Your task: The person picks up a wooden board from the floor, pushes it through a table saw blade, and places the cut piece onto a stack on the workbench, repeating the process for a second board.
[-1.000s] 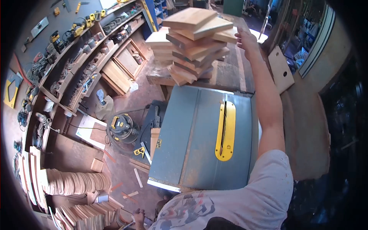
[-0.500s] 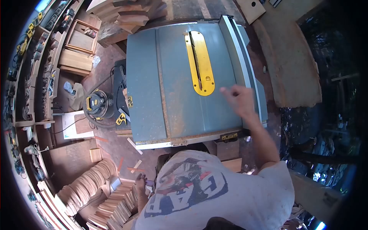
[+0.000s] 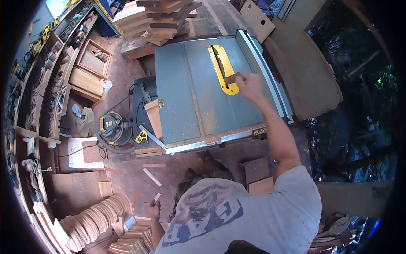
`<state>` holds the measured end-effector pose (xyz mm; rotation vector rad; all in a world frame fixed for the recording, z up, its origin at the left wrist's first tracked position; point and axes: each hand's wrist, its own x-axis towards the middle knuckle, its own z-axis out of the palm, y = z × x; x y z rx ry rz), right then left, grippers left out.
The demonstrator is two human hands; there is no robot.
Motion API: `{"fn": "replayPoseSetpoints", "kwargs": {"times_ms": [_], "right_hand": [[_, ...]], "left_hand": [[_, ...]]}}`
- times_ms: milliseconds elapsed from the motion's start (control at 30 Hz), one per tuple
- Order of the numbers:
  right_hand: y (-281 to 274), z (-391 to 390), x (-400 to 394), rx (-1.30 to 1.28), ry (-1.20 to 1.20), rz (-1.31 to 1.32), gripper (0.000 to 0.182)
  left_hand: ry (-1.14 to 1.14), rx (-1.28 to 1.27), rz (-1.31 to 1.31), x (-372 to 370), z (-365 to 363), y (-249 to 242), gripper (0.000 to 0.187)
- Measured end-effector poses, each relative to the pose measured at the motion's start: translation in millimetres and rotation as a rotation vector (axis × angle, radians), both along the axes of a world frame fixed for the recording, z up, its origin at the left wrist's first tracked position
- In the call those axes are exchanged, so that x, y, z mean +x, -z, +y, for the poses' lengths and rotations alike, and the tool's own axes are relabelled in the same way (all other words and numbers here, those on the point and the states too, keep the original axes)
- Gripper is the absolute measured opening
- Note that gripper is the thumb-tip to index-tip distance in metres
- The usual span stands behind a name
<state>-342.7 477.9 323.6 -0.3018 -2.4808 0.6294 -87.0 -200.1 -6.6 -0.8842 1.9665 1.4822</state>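
Observation:
The table saw's grey-blue top (image 3: 177,101) lies in front of me, with a yellow throat plate (image 3: 229,67) set in it. A toothed blade (image 3: 218,57) shows in the plate's dark slot. My right hand (image 3: 249,86) reaches over the near end of the plate, fingers closed on a small brown piece of wood (image 3: 231,78) that overlaps the slot. To the right of this hand runs the long metal rip fence (image 3: 264,72). My left hand (image 3: 154,209) hangs low at my left side, above the floor; whether its fingers grip anything I cannot tell.
Stacked boards (image 3: 163,21) stand beyond the saw. A shop vacuum (image 3: 113,127) with its hose sits left, near a yellow clamp (image 3: 142,136). Thin offcuts (image 3: 152,177) lie on the floor. Stacked curved wood pieces (image 3: 95,218) are at lower left; a large slab (image 3: 302,72) stands at right.
My right hand has moved forward and left to the near end of the throat plate, where a small piece of wood now shows at its fingertips. The whole view has shifted.

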Motion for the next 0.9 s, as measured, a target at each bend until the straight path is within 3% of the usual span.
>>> {"fn": "replayPoseSetpoints", "kwargs": {"times_ms": [100,133,200,267,300,333,400,433,467,500,533,567,600,667,733,833,900], "right_hand": [[-104,-12,65,0.007,0.033,0.202,0.028],[-118,-14,93,-0.103,0.036,0.215,0.028],[-126,-13,168,-0.321,0.108,0.246,0.029],[-99,-14,256,-0.53,0.193,0.037,0.03],[-72,-18,305,-0.731,0.211,-0.061,0.032],[-36,-26,356,-0.817,0.252,-0.082,0.036],[60,-51,483,-0.939,0.522,-0.389,0.038],[92,-88,536,-0.996,0.664,-0.491,0.039],[126,-124,581,-1.206,0.671,-0.41,0.039],[173,-165,633,-1.442,0.907,-0.448,0.02],[206,-207,681,-1.562,1.014,-0.443,0.024],[266,-248,747,-1.736,0.947,-0.5,0.032],[310,-309,792,-1.135,0.821,-0.686,0.037],[369,-359,820,-0.7,0.751,-0.853,0.046],[419,-354,818,-1.041,0.898,-0.914,0.057],[491,-278,772,-1.505,1.429,-0.434,0.068],[528,-214,749,-1.684,1.53,-0.149,0.075]], "left_hand": [[0.002,0.042,-0.13,45,-40,33,0.053],[-0.023,0.079,-0.174,60,-50,40,0.05],[0.195,-0.061,-0.317,78,-64,67,0.043],[0.533,-0.054,-0.384,53,-73,88,0.038],[0.705,-0.053,-0.425,38,-75,89,0.037],[0.58,0.089,-0.43,17,-67,72,0.04],[0.545,0.116,-0.395,-32,-23,21,0.046],[0.647,0.006,-0.358,-51,0,0,0.049],[0.742,-0.098,-0.315,-65,18,-9,0.052],[0.778,-0.115,-0.287,-78,29,-13,0.053],[0.809,-0.13,-0.253,-91,44,-19,0.053],[0.775,-0.135,-0.238,-101,62,-30,0.056],[0.823,-0.149,-0.233,-108,76,-37,0.055],[0.91,-0.181,-0.228,-116,105,-48,0.054],[0.98,-0.223,-0.22,-103,132,-69,0.051],[1.093,-0.268,-0.231,-68,155,-80,0.05],[1.217,-0.367,-0.255,-42,177,-92,0.052]]}}
